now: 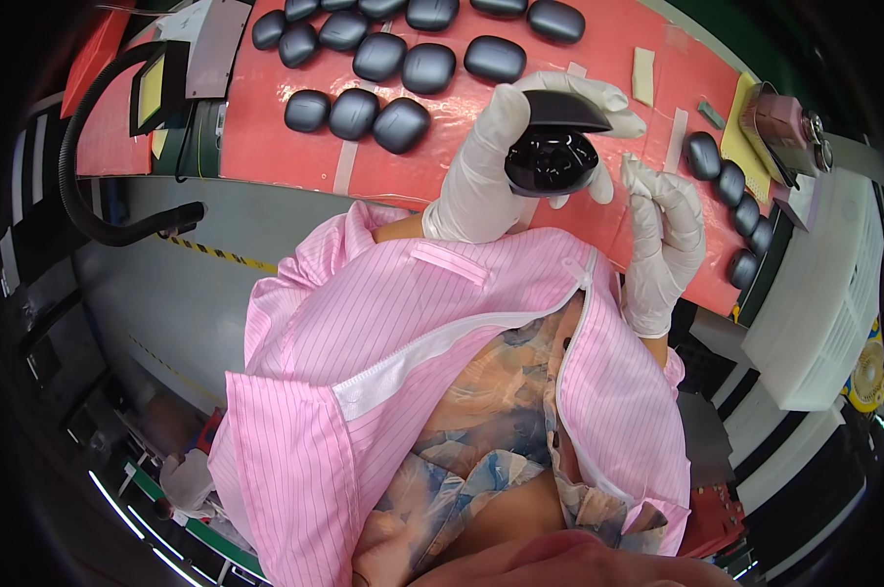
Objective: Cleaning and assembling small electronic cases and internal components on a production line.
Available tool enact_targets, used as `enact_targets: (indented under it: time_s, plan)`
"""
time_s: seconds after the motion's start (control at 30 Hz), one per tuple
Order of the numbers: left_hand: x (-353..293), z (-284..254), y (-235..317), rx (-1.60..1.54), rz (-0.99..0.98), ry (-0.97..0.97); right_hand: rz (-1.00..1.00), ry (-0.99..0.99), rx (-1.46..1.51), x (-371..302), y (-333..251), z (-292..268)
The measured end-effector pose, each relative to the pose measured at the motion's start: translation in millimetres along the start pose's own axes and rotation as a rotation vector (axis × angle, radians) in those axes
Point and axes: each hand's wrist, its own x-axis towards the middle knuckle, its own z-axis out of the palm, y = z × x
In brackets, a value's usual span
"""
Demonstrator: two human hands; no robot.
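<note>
My left hand, in a white glove, is closed around a black earbud charging case. Its lid is tipped up, and the glossy inside with its hollows faces me. Just to the right of the case, my gloved right hand has its thumb and fingertips pressed together; whatever they may hold is too small to make out. Beyond my left hand, several closed dark grey cases lie in rows on the red table mat.
More closed cases line the table's right edge, beside a yellow sheet and a pinkish bottle with a metal top. A black flexible hose curves past the left end. A translucent white bin stands at right.
</note>
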Motion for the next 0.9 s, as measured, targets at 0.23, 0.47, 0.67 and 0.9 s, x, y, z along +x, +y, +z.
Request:
enact_targets:
  time_s: [0.23,0.47,0.67,0.9]
  plan:
    - [-1.6,6.2,-15.8,0.182,0.085,0.163,-0.509,-0.269,-0.47,28.2,-44.6,18.9]
    - [-6.8,-0.9,-13.6,0.403,0.124,0.205,-0.542,-0.184,-0.819,23.0,-41.3,34.2]
    - [-11.1,-2.8,-19.0,0.33,0.123,0.139,-0.552,-0.158,-0.763,16.4,-45.0,31.8]
    - [-12.4,-3.7,-18.6,0.503,0.215,0.129,-0.565,-0.149,-0.954,13.6,-43.2,31.5]
